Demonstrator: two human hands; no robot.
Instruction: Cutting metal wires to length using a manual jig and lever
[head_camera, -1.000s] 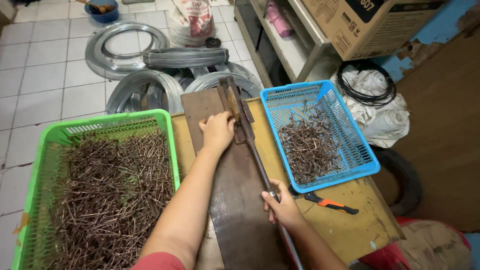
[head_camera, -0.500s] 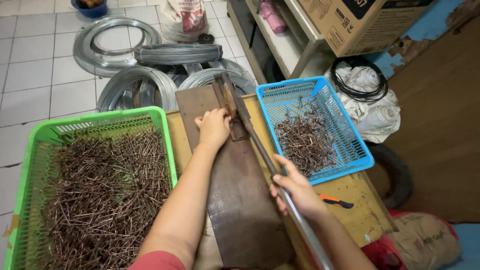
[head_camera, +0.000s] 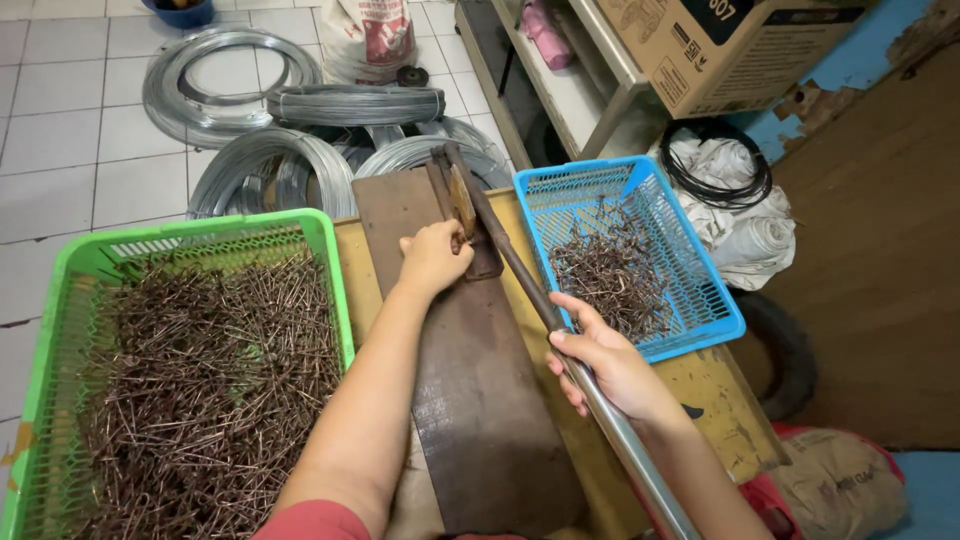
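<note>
My right hand (head_camera: 608, 362) is wrapped around the long metal lever (head_camera: 560, 330), fingers curled over it and thumb on top, about halfway along the part I can see. The lever runs from about 11 o'clock, where it meets the hinged head (head_camera: 458, 190) at the far end of the dark steel plate (head_camera: 470, 400), down to 5 o'clock past my wrist, so its long axis lies slanted across the bench, and it looks raised off the plate on my side. My left hand (head_camera: 432, 258) sits at 12 o'clock from me, closed in a loose fist on the plate right beside the head, fingertips pinched down at the slot; I cannot tell for certain what small piece they hold, as the knuckles hide it. So the left hand is much the nearer to the working end, the right well back along the handle. The green basket (head_camera: 330, 260) of rusty wire pieces lies at 9 o'clock, just beside my left forearm; the blue basket (head_camera: 700, 300) of bent pieces lies at 2 o'clock, just beyond my right hand.
</note>
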